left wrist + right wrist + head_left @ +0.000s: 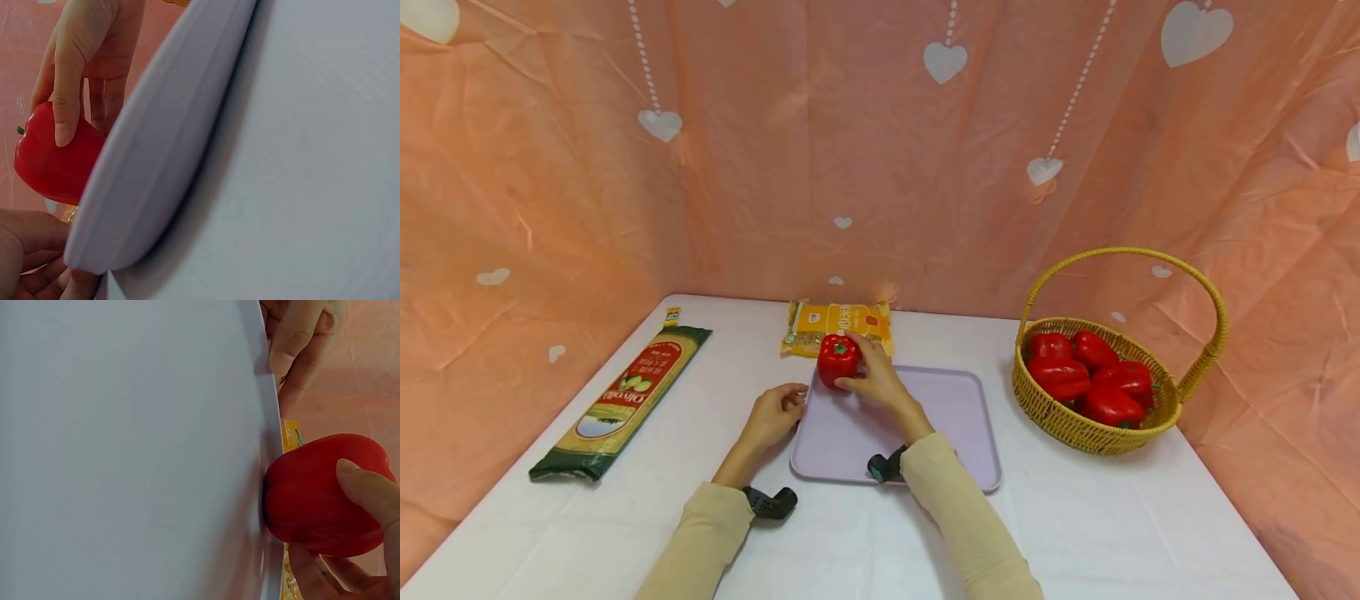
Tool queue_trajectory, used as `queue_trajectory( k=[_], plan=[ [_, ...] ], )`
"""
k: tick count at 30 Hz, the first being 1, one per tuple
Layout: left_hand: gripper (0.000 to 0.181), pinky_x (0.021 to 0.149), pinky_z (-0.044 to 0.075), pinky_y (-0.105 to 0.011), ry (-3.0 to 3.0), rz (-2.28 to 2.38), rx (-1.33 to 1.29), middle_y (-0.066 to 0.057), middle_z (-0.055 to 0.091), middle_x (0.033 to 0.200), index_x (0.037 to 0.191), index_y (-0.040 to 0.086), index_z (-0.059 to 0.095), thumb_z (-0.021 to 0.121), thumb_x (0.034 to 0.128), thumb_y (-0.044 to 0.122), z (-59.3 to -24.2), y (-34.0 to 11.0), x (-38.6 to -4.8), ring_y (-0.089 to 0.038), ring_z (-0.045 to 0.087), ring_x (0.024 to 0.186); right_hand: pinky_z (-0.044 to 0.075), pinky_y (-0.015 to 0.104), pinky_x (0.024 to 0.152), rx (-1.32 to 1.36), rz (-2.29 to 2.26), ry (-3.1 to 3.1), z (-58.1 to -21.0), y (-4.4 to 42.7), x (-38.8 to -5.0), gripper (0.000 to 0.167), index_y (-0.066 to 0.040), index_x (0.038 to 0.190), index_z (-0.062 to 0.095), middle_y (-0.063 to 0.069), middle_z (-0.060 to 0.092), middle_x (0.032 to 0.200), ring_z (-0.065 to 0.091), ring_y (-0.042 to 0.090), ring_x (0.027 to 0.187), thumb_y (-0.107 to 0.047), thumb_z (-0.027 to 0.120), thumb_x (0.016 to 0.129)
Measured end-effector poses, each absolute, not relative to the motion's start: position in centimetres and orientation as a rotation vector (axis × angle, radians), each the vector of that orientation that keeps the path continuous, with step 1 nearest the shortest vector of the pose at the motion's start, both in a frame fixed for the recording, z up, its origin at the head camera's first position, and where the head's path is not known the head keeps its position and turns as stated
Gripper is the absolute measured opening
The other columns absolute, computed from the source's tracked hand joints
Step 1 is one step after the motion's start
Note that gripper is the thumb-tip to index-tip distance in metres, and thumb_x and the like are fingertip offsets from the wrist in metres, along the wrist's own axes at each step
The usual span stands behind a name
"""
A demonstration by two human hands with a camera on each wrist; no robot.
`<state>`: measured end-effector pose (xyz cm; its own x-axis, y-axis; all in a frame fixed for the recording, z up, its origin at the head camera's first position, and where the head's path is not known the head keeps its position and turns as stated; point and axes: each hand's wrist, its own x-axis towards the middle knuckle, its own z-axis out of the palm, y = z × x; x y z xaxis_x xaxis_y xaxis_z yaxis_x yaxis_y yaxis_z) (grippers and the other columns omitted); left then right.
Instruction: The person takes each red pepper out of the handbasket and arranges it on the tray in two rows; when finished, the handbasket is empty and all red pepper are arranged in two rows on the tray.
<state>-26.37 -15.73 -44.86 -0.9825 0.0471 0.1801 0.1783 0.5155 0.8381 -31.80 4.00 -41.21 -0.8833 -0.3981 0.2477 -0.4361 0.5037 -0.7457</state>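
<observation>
Pepper [833, 364] sits pinched in your right hand [880, 379], likely for control, at the tray's [955, 421] far corner; your relaxed left hand [771, 418] probably steadies its edge.

Place: staged-looking tabletop set | heart-patterned curtain [880, 167] | white-covered table [1097, 525]

— What do we not see whole?
— The red pepper [835, 360] and right hand [877, 381] hide part of the far yellow packet [808, 320] from us.
— And the sleeves [966, 521]?
— Both are cut at the near edge. On the left packet [619, 407], we cannot read the smallest lettering [647, 369].
</observation>
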Motion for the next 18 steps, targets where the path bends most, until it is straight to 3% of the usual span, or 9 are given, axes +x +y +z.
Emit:
queue_trajectory(
  k=[9, 18],
  plan=[
    [0.03, 0.053, 0.043, -0.02, -2.62, -1.472, -0.182, -0.012, 0.061, 0.083, 0.111, -0.01, 0.06, 0.056, 0.0817, -0.005, -44.9, -15.68, -26.48, -0.013, 0.05, 0.064, 0.04, 0.048, 0.098, 0.738, 1.337, -2.69, -41.13, 3.78, -31.81, 0.077, -0.015, 0.144, 0.032, 0.021, 0.04, 0.13, 0.043, 0.034, 0.119, -0.019, 0.074, 0.079],
    [0.03, 0.053, 0.043, -0.02, -2.629, -1.469, -0.173, -0.012, 0.06, 0.082, 0.111, -0.009, 0.06, 0.056, 0.0817, -0.005, -44.86, -15.69, -26.41, -0.013, 0.05, 0.065, 0.045, 0.039, 0.094, 0.724, 1.409, -2.709, -41.07, 3.88, -31.81, 0.092, -0.017, 0.149, 0.018, 0.019, 0.035, 0.136, 0.044, 0.031, 0.12, -0.022, 0.075, 0.077]
  ],
)
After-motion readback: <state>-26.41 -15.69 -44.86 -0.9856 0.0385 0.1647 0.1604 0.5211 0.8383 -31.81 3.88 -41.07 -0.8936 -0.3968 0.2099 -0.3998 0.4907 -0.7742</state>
